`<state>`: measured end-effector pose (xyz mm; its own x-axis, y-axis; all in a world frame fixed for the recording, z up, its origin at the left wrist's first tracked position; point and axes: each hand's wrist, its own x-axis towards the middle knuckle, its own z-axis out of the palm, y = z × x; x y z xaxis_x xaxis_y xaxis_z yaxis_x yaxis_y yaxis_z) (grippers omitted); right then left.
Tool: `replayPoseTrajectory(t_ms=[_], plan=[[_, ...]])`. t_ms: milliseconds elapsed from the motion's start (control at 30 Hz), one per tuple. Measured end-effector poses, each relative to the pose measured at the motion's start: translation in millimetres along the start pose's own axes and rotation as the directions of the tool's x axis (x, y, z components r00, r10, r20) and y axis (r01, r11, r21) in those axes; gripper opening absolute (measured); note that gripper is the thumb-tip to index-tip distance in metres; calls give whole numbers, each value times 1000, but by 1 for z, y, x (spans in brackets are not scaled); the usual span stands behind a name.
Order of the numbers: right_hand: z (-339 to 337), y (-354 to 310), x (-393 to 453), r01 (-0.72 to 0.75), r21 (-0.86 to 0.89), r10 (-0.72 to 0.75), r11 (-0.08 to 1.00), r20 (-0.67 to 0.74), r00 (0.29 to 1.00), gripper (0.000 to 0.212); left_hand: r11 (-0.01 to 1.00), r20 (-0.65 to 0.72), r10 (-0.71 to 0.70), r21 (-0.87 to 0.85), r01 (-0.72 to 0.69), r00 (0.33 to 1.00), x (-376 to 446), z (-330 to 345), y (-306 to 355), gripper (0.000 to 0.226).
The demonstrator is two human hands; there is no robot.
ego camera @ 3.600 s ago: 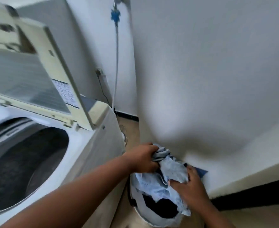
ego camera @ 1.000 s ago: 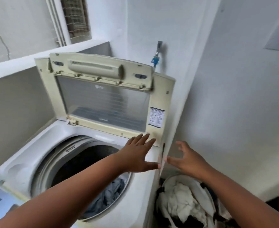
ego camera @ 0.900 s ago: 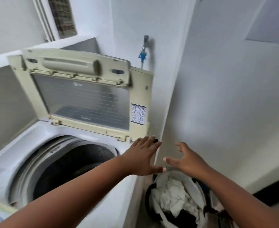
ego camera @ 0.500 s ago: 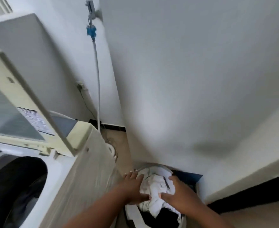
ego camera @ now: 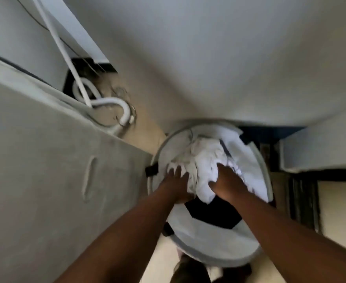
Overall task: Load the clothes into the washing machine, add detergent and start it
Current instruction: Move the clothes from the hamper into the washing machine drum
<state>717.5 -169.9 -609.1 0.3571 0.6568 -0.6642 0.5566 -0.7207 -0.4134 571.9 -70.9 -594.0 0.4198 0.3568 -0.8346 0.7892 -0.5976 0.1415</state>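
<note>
Blurred throughout; washing machine (ego camera: 45,170) cut off at the left edge, only its grey side panel showing, drum out of sight. Deep in the round laundry basket (ego camera: 256,164) beside it, against the wall: left hand (ego camera: 176,184) spread flat, fingers (ego camera: 177,172) splayed on the white clothes (ego camera: 204,160) near the basket's left rim. Right hand (ego camera: 227,180) curled into the same bundle, fingertips buried in cloth, grip impossible to confirm.
</note>
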Motion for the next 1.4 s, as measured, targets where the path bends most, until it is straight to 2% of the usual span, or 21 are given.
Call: replayPoseTrajectory(t_ms=[100,233,300,367,433,467,533,567,667,767,900,1000,1100,1133,1233,1333,1400], plan=[[22,8,36,-46,-170,45,984,-12,999,81,996,-13,-38,-81,37,999,44,25,4,100],[40,14,71,-47,-244,31,969,-66,997,91,973,-88,-88,-219,67,992,78,40,4,106],[45,16,82,-65,-271,35,960,-114,993,95,948,-78,-113,-308,84,991,92,46,-7,105],[44,17,88,-73,-265,41,961,-122,992,82,931,-53,-124,-353,97,991,100,51,-20,96],[39,16,89,-28,-268,-9,963,-135,991,44,919,-42,-125,-382,100,991,98,55,-27,71],[37,15,85,-7,-258,-32,966,-146,989,27,922,-43,-118,-375,94,992,94,56,-29,55],[31,14,74,-3,-195,-30,981,-168,985,12,934,-71,-113,-349,82,991,80,54,-27,39],[27,13,67,-13,-160,-17,987,-187,982,14,935,-101,-119,-345,77,988,73,52,-25,39],[12,6,38,-31,-90,8,995,-249,968,38,939,-215,-160,-335,81,963,39,42,-18,45],[-10,-2,1,3,162,37,987,-247,968,40,934,-319,-169,-355,48,933,-2,27,-13,38],[-54,-20,-72,41,444,76,895,-243,967,24,913,-449,-197,-408,-4,872,-78,2,-2,43],[-96,-46,-137,70,538,66,840,-229,971,12,867,-541,-181,-482,-125,822,-139,-20,9,63],[-133,-77,-197,118,614,10,780,-201,980,9,822,-587,-138,-517,-239,797,-210,-52,25,67],[-147,-89,-217,139,646,-11,751,-197,980,11,800,-617,-134,-529,-283,775,-238,-66,32,65],[-188,-130,-277,232,736,-94,636,-225,970,18,690,-745,-155,-552,-468,649,-322,-108,50,53],[-225,-181,-334,326,849,-195,416,-267,944,22,570,-791,-198,-573,-589,578,-400,-149,61,33],[-248,-219,-370,357,892,-333,279,-258,907,30,525,-846,-217,-521,-672,487,-454,-177,63,14]])
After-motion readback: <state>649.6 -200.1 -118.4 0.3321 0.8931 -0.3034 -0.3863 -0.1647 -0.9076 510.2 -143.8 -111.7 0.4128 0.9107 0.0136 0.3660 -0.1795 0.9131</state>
